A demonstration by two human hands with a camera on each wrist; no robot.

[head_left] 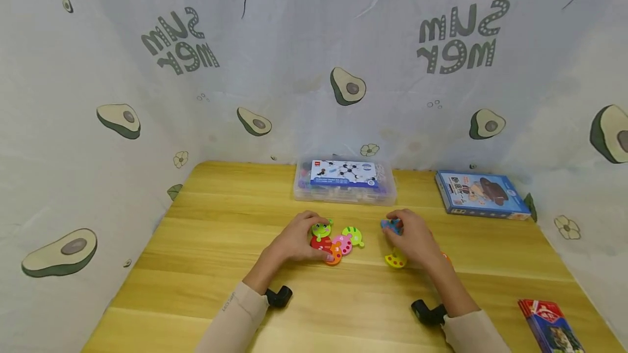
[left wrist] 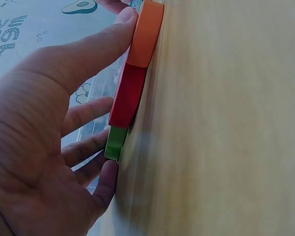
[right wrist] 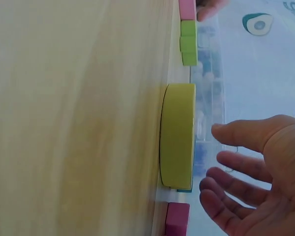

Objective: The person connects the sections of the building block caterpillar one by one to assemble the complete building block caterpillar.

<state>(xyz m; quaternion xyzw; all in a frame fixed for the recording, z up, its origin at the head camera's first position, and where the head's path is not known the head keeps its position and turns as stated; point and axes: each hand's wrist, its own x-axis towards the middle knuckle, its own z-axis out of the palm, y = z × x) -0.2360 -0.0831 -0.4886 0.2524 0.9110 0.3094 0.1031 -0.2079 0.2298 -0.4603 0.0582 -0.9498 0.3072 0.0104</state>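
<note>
My left hand (head_left: 296, 237) holds a joined row of caterpillar puzzle pieces on the table, thumb at the orange piece (left wrist: 146, 34) and fingers by the smiling green head (head_left: 321, 231). Between these lies a red piece (left wrist: 128, 96). A pink piece (head_left: 345, 244) and a light green piece (head_left: 351, 235) continue the row to the right. My right hand (head_left: 414, 237) hovers over loose pieces, its fingers loosely bent and nothing between them in the right wrist view. Below it are a blue piece (head_left: 390, 226) and a yellow piece (right wrist: 178, 135), partly covered in the head view.
A clear plastic case (head_left: 304, 192) with a molecule label stands at the back. To its right lies a blue box (head_left: 483, 195). Red and blue card packs (head_left: 551, 326) sit at the front right. A magenta piece (right wrist: 178, 219) lies beyond the yellow one. Printed curtains surround the table.
</note>
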